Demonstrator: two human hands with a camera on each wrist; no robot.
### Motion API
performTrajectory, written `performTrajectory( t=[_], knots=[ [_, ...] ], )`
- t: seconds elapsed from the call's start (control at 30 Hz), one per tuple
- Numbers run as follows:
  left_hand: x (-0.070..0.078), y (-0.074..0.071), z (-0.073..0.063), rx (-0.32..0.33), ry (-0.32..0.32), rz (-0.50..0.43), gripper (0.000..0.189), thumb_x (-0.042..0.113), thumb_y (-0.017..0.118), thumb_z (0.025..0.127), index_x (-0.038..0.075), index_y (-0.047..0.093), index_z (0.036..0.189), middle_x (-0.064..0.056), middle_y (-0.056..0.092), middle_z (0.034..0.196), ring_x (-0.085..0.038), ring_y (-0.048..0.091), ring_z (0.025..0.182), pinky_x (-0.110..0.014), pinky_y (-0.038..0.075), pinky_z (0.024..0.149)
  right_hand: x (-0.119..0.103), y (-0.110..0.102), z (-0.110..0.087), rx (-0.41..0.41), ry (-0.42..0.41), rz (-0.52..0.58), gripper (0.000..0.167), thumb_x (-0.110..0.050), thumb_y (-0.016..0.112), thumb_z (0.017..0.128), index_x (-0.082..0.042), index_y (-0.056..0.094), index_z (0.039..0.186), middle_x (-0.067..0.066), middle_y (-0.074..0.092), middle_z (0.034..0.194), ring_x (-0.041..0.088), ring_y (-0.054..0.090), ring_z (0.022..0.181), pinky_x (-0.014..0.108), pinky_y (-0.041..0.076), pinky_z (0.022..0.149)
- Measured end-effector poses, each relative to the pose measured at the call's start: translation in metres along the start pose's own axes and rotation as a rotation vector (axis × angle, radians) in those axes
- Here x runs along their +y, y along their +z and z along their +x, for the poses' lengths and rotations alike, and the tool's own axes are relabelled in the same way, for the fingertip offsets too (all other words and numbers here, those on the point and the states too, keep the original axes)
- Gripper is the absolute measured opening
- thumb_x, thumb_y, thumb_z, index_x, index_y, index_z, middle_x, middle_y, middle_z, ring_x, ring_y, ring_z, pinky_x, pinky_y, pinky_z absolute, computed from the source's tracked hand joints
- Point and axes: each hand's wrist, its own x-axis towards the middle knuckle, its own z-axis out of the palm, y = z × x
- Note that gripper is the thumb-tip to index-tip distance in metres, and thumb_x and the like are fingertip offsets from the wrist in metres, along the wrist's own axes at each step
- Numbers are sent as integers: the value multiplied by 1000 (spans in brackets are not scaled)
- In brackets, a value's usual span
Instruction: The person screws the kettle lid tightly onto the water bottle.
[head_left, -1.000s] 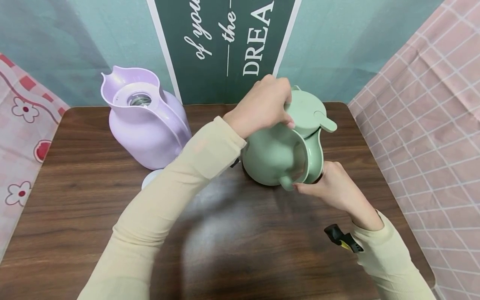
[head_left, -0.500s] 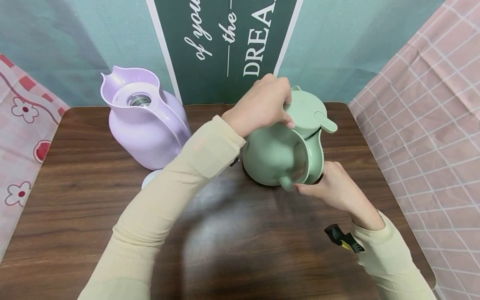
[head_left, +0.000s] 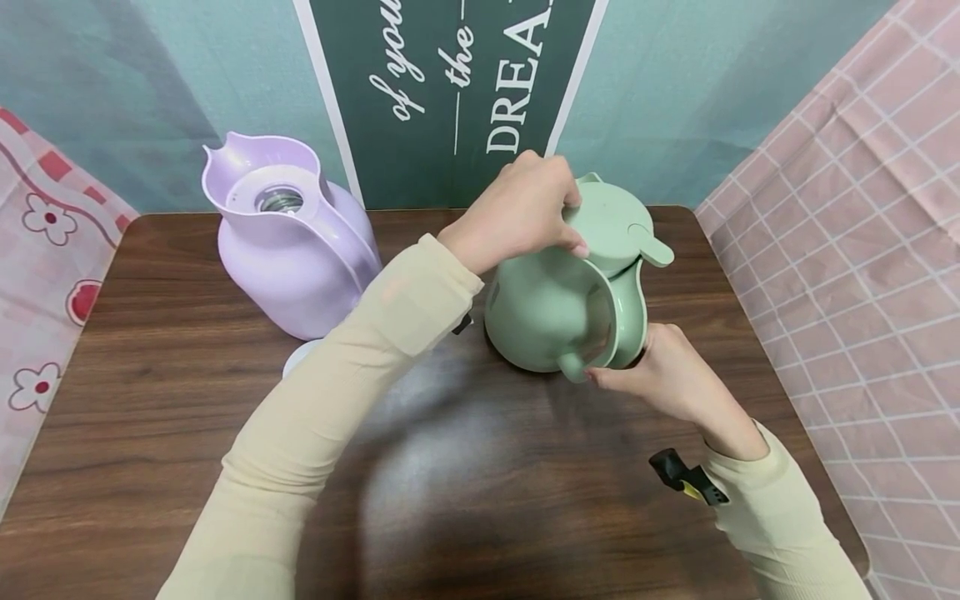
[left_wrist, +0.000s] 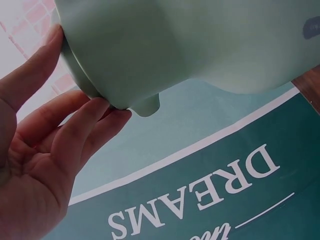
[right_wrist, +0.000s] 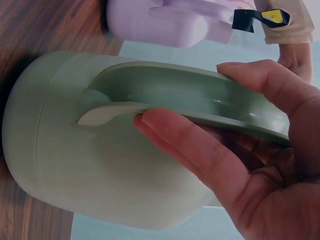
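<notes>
A sage-green vacuum jug (head_left: 536,312) stands at the back right of the table. Its round lid (head_left: 611,218) sits on top, the tab pointing right over the handle. My left hand (head_left: 521,204) grips the lid from its left side; in the left wrist view the thumb and fingertips hold the lid's edge (left_wrist: 80,72), near the small spout (left_wrist: 146,106). With my right hand (head_left: 671,375) I hold the jug's curved handle (right_wrist: 210,95), thumb on one side and fingers on the other.
A lilac jug (head_left: 296,267) with its mouth uncovered stands at the back left. Beside its base lies a white round piece (head_left: 298,357), partly hidden by my left sleeve (head_left: 375,342). Fabric hangs behind the wooden table (head_left: 510,500) and along both sides.
My left wrist and forearm have shifted very slightly left. The hands keep their places on the lid and handle, and the jug stays put.
</notes>
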Motion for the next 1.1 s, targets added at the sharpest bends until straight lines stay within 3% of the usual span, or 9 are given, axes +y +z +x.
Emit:
performTrajectory(
  t=[0.2, 0.27, 0.33, 0.47, 0.63, 0.77, 0.93, 1.03, 1.1],
  knots=[
    [-3, 1, -3, 5, 30, -4, 52, 27, 76, 74, 11, 29, 56, 1, 20, 64, -11, 21, 62, -19, 24, 53, 0, -1, -1, 4, 6, -9, 14, -14, 74, 70, -10, 64, 79, -5, 61, 69, 11, 51, 60, 27, 41, 56],
    [-4, 1, -4, -10, 28, -9, 38, 24, 75, 75, 11, 44, 59, 2, 29, 65, -12, 31, 65, -19, 31, 58, 0, -1, -2, 8, 6, -12, 15, -14, 74, 71, -9, 64, 80, -4, 62, 70, 11, 51, 61, 28, 41, 56],
    [-4, 1, -6, -28, 25, -6, 18, 24, 75, 75, 13, 60, 73, 3, 40, 69, -14, 40, 71, -21, 37, 63, 0, 0, -2, 11, 6, -16, 17, -14, 75, 71, -7, 64, 82, -4, 62, 71, 11, 51, 61, 28, 42, 56],
    [-6, 1, -13, -47, 9, -4, 22, 23, 74, 76, 14, 66, 94, 2, 48, 73, -17, 43, 73, -25, 38, 65, 1, 0, -3, 10, 9, -24, 18, -15, 75, 71, -7, 64, 83, -3, 62, 71, 12, 51, 61, 28, 42, 56],
    [-11, 3, -24, -38, -65, -41, 17, 25, 72, 79, 14, 65, 91, 1, 44, 65, -17, 40, 67, -25, 33, 58, 1, 0, -4, 14, 10, -35, 19, -17, 75, 71, -8, 64, 83, -3, 62, 72, 13, 52, 63, 30, 42, 57],
    [-17, 10, -33, -27, -122, -82, 24, 28, 70, 80, 10, 57, 71, 0, 40, 60, -16, 38, 62, -24, 31, 54, 1, 0, -4, 19, 12, -42, 21, -18, 75, 71, -7, 64, 84, -3, 62, 73, 13, 53, 65, 30, 42, 58],
    [-25, 21, -43, -39, -157, -109, 24, 32, 69, 80, 9, 63, 78, 1, 44, 64, -17, 44, 70, -26, 35, 58, 1, 1, -5, 21, 28, -37, 20, -19, 76, 71, -9, 64, 83, -3, 62, 73, 13, 52, 63, 29, 42, 57],
    [-29, 30, -48, -43, -164, -109, 28, 32, 70, 80, 9, 56, 70, 2, 36, 60, -14, 36, 62, -25, 31, 55, 0, 2, -5, 22, 46, -35, 19, -21, 76, 71, -10, 64, 82, -2, 62, 72, 14, 51, 63, 30, 41, 57],
    [-33, 37, -52, -49, -167, -110, 38, 31, 70, 79, 11, 44, 61, 2, 30, 56, -14, 31, 58, -25, 28, 53, 0, 2, -6, 24, 55, -34, 19, -22, 76, 72, -10, 64, 81, -2, 62, 72, 14, 51, 62, 30, 41, 57]
  ],
)
